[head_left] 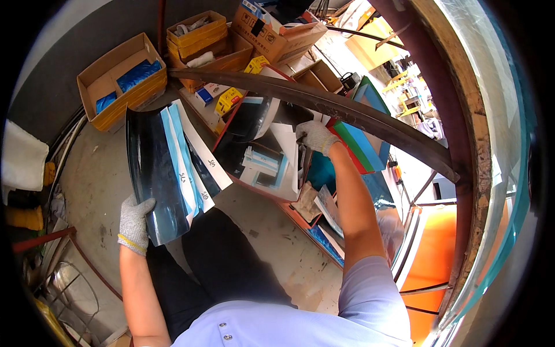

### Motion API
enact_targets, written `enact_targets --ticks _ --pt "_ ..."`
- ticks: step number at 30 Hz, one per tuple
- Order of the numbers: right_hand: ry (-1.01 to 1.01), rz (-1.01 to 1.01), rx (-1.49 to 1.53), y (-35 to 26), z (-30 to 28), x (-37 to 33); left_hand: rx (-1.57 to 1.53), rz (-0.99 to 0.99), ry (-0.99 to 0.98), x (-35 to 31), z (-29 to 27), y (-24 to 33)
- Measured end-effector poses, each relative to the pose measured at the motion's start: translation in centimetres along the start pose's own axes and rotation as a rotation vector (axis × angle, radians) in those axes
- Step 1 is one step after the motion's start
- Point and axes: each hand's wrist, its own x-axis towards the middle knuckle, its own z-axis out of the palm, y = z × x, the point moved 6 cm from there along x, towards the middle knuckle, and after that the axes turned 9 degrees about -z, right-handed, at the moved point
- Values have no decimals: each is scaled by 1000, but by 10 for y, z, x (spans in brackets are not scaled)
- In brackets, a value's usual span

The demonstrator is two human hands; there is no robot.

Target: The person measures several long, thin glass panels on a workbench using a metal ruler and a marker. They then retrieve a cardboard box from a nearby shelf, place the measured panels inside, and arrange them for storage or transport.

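My left hand [134, 222], in a grey knit glove with a yellow cuff edge, grips the lower left corner of a stack of glossy dark film sheets [151, 168]. White and light blue strips [179, 156] with handwritten marks fan out along the right side of the stack. My right hand [317, 137], gloved too, reaches over a shallow red-edged box [254, 189]. Its curled fingers meet the edge of a raised white sheet [284, 139]. More dark film and a piece with white and light blue strips [263, 162] lie inside that box.
A dark metal bar [324, 103] crosses just beyond my right hand. Open cardboard boxes [121, 72] with blue packets and small yellow boxes [228, 101] stand at the back. Glass panes [509, 173] and an orange panel [428, 248] flank the right. Red rods [46, 237] lie left.
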Motion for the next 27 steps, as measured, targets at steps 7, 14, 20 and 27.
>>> enact_targets --ticks 7,14,20,27 --pt "147 152 145 63 -6 -27 53 -33 45 0 0 0" --pt "224 246 51 89 -12 -31 28 -14 30 -4 0 2" --pt "204 282 -248 89 -10 -26 34 -20 48 -7 1 4" --pt "286 331 -201 86 -18 -30 19 -17 56 -8 0 3"
